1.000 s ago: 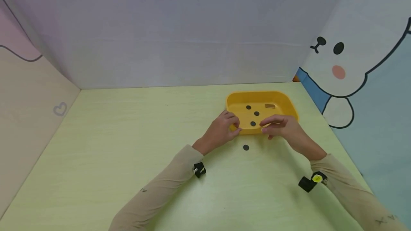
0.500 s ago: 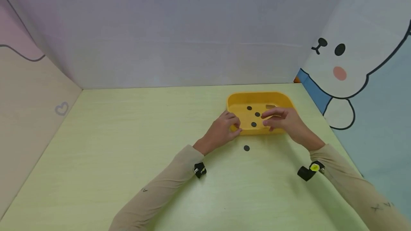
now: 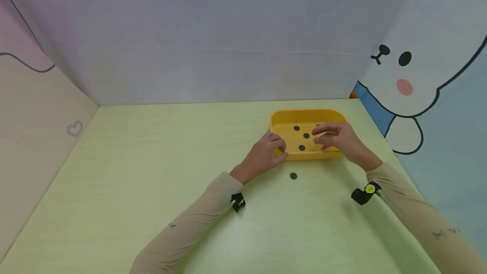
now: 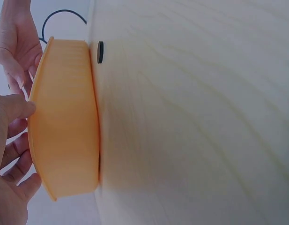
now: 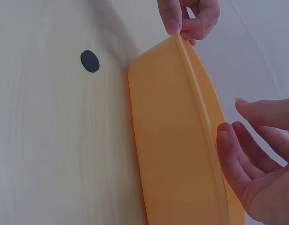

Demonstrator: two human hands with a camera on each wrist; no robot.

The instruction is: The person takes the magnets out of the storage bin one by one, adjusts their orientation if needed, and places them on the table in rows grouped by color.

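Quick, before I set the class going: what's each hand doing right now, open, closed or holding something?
Left hand: holding the yellow tray by its rim.
Right hand: open, over the tray, nothing visibly held.

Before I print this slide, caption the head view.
Left hand gripping a yellow tray, right hand over it, three dark discs visible inside, another disc on the table.

On the table point(image 3: 171, 151), three discs point(image 3: 306, 135) lie in the tray point(image 3: 313, 156), a fourth disc point(image 3: 293, 176) before it.
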